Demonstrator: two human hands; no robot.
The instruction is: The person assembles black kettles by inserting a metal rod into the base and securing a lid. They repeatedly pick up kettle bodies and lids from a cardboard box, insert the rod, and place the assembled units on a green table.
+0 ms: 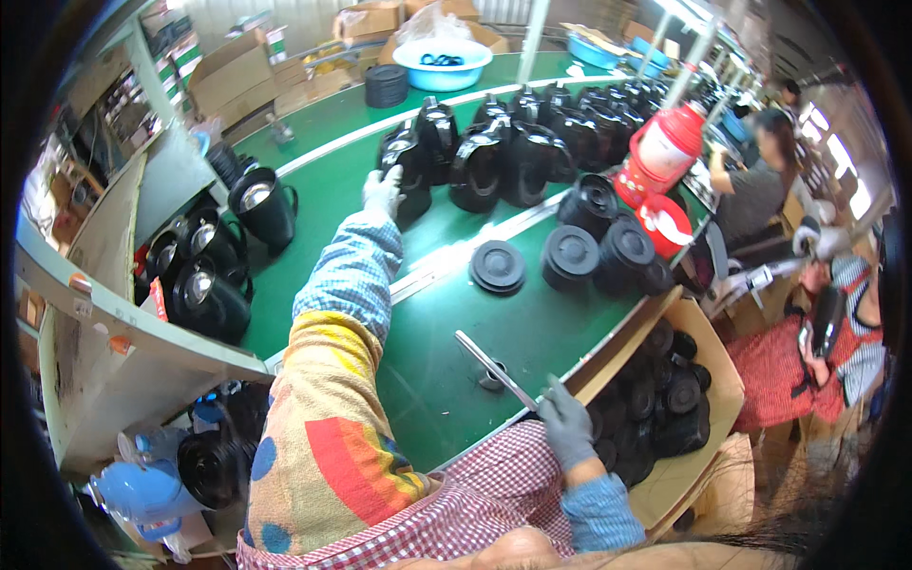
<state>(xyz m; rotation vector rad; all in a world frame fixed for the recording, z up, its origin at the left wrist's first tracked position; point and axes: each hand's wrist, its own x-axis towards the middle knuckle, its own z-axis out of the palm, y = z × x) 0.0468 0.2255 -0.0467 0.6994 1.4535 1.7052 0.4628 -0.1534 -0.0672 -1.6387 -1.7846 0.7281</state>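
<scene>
My left hand point(382, 195), in a pale glove, is stretched out over the green table point(427, 351). Its fingers are against the side of a glossy black jug point(404, 157) at the left end of a group of similar jugs point(478, 171); part of the grip is hidden. Close to my body, my right hand point(567, 425), in a grey glove, is closed at the near end of a flat metal bar point(494, 369). The bar slants over a small round metal fitting point(492, 376) on the table.
Round black lids lie stacked point(497, 267) mid-table, with more stacks point(570, 255) to their right. An open carton point(717, 380) of black parts stands at my right. Black jugs with shiny interiors point(261, 204) are at left. Beyond a red-and-white container point(662, 152), a co-worker point(760, 180) sits.
</scene>
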